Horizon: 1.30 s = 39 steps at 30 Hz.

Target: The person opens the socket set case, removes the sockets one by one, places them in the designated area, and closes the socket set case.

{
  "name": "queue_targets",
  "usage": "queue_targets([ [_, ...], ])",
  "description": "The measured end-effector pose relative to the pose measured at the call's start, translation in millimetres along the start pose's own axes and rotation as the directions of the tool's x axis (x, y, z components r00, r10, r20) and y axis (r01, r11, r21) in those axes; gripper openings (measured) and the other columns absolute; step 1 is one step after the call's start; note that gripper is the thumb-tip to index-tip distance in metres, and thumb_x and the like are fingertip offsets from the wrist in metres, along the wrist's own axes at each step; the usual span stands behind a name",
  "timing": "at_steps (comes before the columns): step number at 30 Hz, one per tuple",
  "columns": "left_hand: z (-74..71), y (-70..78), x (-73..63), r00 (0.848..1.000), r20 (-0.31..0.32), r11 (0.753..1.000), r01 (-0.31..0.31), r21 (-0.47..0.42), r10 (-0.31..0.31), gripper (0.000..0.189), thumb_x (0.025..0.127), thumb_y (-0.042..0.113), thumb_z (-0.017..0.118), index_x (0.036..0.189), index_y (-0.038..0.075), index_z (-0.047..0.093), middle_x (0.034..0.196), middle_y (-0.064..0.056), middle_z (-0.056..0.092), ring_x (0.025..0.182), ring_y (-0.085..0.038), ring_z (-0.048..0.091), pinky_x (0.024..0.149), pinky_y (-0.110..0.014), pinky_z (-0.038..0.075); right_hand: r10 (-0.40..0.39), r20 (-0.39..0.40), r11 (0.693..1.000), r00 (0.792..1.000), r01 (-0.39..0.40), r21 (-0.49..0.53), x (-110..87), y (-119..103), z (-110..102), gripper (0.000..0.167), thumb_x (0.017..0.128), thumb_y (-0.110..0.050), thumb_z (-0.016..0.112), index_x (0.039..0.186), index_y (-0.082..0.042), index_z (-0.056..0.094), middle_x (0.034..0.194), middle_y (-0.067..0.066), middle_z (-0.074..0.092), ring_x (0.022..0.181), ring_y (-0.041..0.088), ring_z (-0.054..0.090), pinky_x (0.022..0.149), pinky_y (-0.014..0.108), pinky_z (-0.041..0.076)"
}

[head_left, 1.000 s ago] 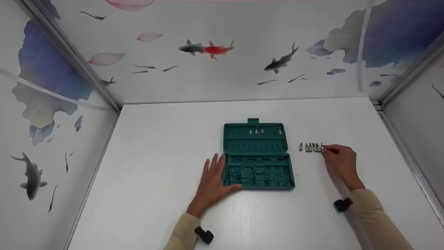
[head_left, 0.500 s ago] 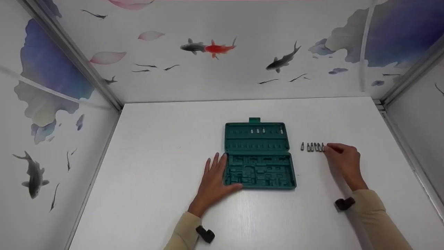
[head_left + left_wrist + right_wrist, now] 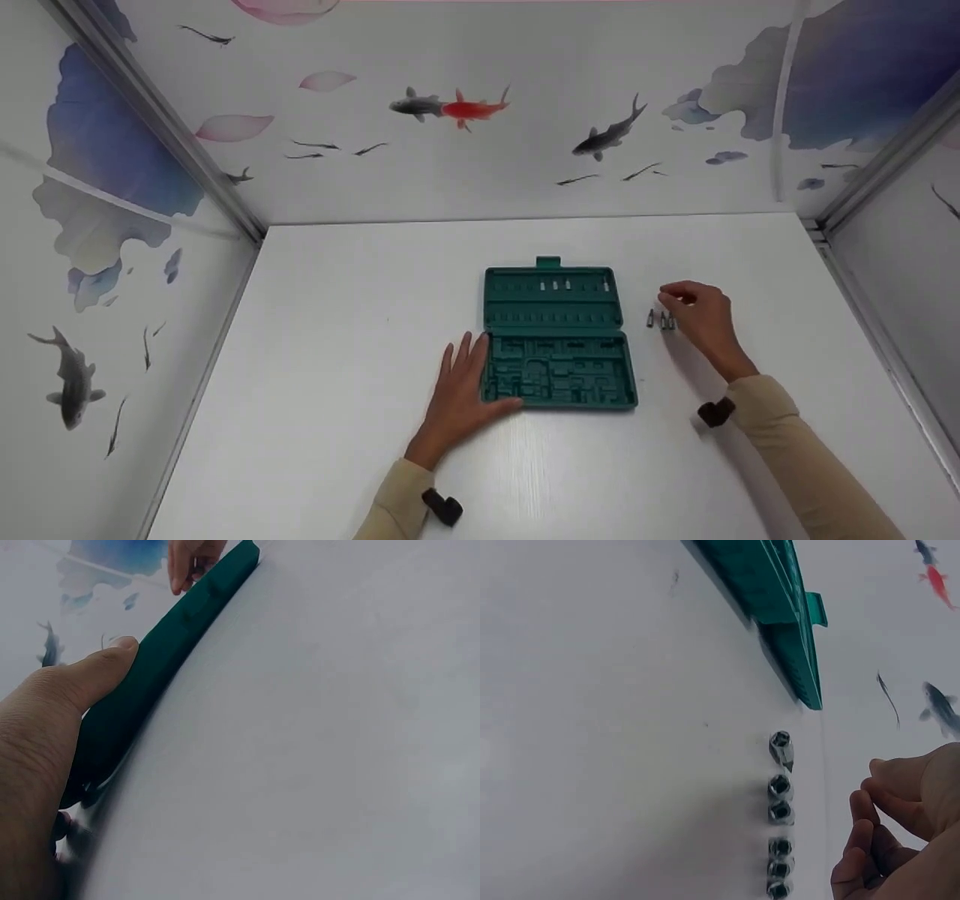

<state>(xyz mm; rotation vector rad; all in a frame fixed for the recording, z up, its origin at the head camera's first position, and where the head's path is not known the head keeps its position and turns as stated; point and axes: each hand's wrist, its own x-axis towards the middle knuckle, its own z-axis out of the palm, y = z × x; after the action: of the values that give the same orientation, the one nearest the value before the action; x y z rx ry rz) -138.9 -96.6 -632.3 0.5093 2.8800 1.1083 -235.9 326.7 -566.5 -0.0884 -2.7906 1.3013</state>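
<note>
A green plastic tool case point(image 3: 553, 330) lies unfolded on the white table. My left hand point(image 3: 459, 401) rests at its near left corner, fingers straight along the left side and thumb against the front edge; the left wrist view shows that thumb point(image 3: 109, 671) on the case wall. To the right of the case, my right hand point(image 3: 701, 319) hovers over a row of small metal sockets point(image 3: 780, 787). Its thumb and index fingertips come near each other with nothing visible between them. The right wrist view shows several sockets in line, hollow ends facing the camera; the hand hides part of the row from the head view.
A few small silvery pieces point(image 3: 555, 286) sit in the slots of the case's far half. A latch tab point(image 3: 548, 262) sticks out at its far edge. Walls printed with fish point(image 3: 472, 109) and leaves enclose the table at the back and sides.
My right hand has let go of a socket at the right end of the row, then lifted and moved left over the row. The left hand stays at the case.
</note>
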Motion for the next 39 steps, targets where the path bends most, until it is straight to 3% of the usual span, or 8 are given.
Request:
queue_targets([
  [5, 0.0, 0.8, -0.5, 1.0, 0.01, 1.0, 0.015, 0.0, -0.015, 0.123, 0.09, 0.082, 0.071, 0.178, 0.013, 0.02, 0.184, -0.014, 0.017, 0.171, -0.032, 0.01, 0.137, -0.056, 0.008, -0.072, 0.046, 0.997, 0.996, 0.073, -0.016, 14.7, -9, 17, 0.03, 0.111, -0.016, 0.069, 0.131, 0.003, 0.077, 0.124, 0.022, 0.076, 0.105, 0.031, 0.059, 0.079, 0.019, 0.047],
  [12, -1.8, 1.1, 0.1, 1.0, 0.004, 1.0, 0.005, 0.006, -0.005, 0.122, 0.09, 0.08, 0.072, 0.177, 0.012, 0.021, 0.184, -0.015, 0.018, 0.171, -0.032, 0.01, 0.137, -0.056, 0.007, -0.135, 0.115, 0.99, 0.984, 0.139, -0.024, 26.8, -21, 31, 0.03, 0.11, -0.012, 0.069, 0.133, 0.005, 0.075, 0.126, 0.025, 0.073, 0.11, 0.035, 0.062, 0.092, 0.04, 0.052],
  [19, -2.5, 0.8, 0.7, 1.0, 0.017, 1.0, 0.018, 0.009, -0.018, 0.122, 0.09, 0.079, 0.073, 0.177, 0.011, 0.022, 0.183, -0.015, 0.018, 0.171, -0.032, 0.01, 0.137, -0.057, 0.006, -0.168, 0.193, 0.983, 0.967, 0.18, -0.043, 37.9, -30, 45, 0.031, 0.109, -0.011, 0.069, 0.135, 0.006, 0.073, 0.127, 0.027, 0.069, 0.115, 0.041, 0.063, 0.088, 0.049, 0.058],
  [25, 0.6, 1.1, 1.0, 1.0, 0.016, 1.0, 0.024, 0.002, -0.024, 0.122, 0.09, 0.079, 0.074, 0.177, 0.011, 0.022, 0.183, -0.015, 0.019, 0.171, -0.034, 0.011, 0.137, -0.059, 0.007, -0.227, 0.243, 0.966, 0.943, 0.25, -0.066, 46.9, -30, 51, 0.03, 0.106, -0.001, 0.069, 0.133, 0.012, 0.072, 0.127, 0.03, 0.07, 0.118, 0.047, 0.062, 0.102, 0.063, 0.053],
  [35, 1.7, 0.0, 0.5, 1.0, 0.017, 1.0, 0.024, 0.003, -0.024, 0.122, 0.09, 0.08, 0.073, 0.177, 0.012, 0.021, 0.184, -0.013, 0.017, 0.171, -0.031, 0.009, 0.137, -0.057, 0.005, -0.218, 0.323, 0.957, 0.921, 0.266, -0.112, 56.7, -33, 50, 0.034, 0.105, 0.0, 0.069, 0.137, 0.013, 0.069, 0.127, 0.031, 0.067, 0.115, 0.044, 0.06, 0.098, 0.061, 0.052],
  [39, 0.0, 0.0, 1.0, 1.0, 0.017, 1.0, 0.022, -0.001, -0.022, 0.122, 0.09, 0.079, 0.073, 0.177, 0.012, 0.021, 0.184, -0.014, 0.017, 0.171, -0.032, 0.009, 0.137, -0.058, 0.006, -0.184, 0.35, 0.964, 0.919, 0.239, -0.119, 58.3, -36, 50, 0.038, 0.106, 0.0, 0.068, 0.142, 0.015, 0.065, 0.129, 0.032, 0.065, 0.116, 0.043, 0.058, 0.099, 0.06, 0.052],
])
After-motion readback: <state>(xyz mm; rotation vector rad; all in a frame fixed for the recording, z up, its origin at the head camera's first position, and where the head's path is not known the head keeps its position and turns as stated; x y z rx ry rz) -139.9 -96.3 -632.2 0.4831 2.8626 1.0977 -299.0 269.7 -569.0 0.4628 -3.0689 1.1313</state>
